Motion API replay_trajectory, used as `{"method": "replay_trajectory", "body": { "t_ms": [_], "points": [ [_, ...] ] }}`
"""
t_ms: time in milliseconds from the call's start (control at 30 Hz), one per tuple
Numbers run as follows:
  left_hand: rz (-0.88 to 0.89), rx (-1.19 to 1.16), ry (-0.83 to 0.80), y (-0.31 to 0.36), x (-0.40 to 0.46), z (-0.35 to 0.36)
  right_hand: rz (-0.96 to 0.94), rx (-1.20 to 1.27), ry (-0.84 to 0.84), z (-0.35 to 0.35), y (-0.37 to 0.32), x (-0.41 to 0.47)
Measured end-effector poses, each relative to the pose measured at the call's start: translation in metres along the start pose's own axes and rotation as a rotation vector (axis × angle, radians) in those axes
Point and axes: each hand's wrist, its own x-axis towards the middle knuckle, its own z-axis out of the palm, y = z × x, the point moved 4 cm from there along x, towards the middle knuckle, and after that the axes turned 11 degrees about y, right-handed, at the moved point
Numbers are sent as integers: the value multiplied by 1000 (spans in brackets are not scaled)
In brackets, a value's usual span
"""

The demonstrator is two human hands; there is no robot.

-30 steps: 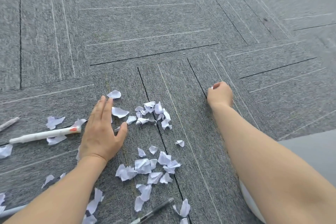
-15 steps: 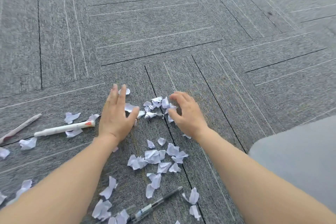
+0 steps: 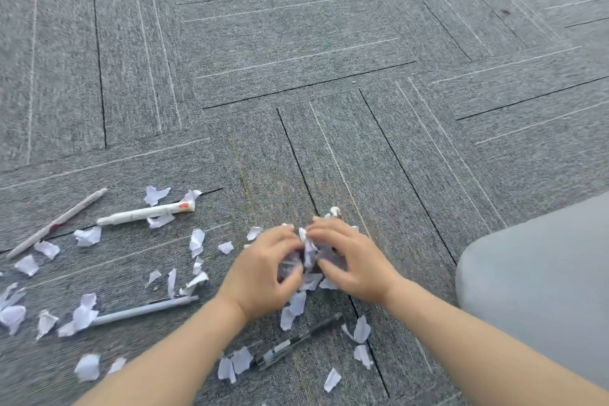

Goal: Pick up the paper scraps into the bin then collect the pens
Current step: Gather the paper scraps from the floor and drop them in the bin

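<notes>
Grip: left hand (image 3: 263, 277) and right hand (image 3: 354, 262) cupped together, pinching a scrap pile (image 3: 309, 257) on the carpet (image 3: 296, 43) | step: gathering scraps | next: lift bundle to bin, not in view | pens (image 3: 146, 212) untouched, left.

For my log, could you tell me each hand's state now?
Left hand: closed on crumpled white paper scraps.
Right hand: closed on the same scraps.

Both forearms are bare, no sleeves, no watch or rings showing on the left hand (image 3: 263, 270) or right hand (image 3: 354, 260). A plain light-grey trouser leg (image 3: 540, 277) covers the knee.
</notes>
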Motion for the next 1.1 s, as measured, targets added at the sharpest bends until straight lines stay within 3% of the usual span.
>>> {"method": "replay_trajectory", "body": {
  "t_ms": [133, 267, 367, 500, 700, 833, 933, 1000, 1100],
  "points": [
    [88, 213, 65, 0, -39, 0, -104, -138, 117, -2, -1, -21],
    [-123, 509, -27, -13, -58, 11, -50, -409, -8, 0, 10, -17],
    [-184, 520, -65, -17, -55, 17, -39, -348, -108, -2, 7, -11],
    [-76, 463, -106, -14, -45, 21, -257, -446, -226, 12, 2, -17],
    [-21, 521, -10, -13, -18, 19, -405, -631, 22, 15, -5, 0],
    [53, 585, 52, -15, 7, 13, -378, -579, 66, 21, -15, 17],
    [72, 596, -25, -14, 16, 13, -278, -552, 42, 21, -23, 24],
    [15, 537, -83, -11, 16, 11, -204, -548, 16, 24, -25, 24],
    [-103, 362, -114, -5, 7, 6, 34, -354, -15, 21, -36, 17]
  ]
}}
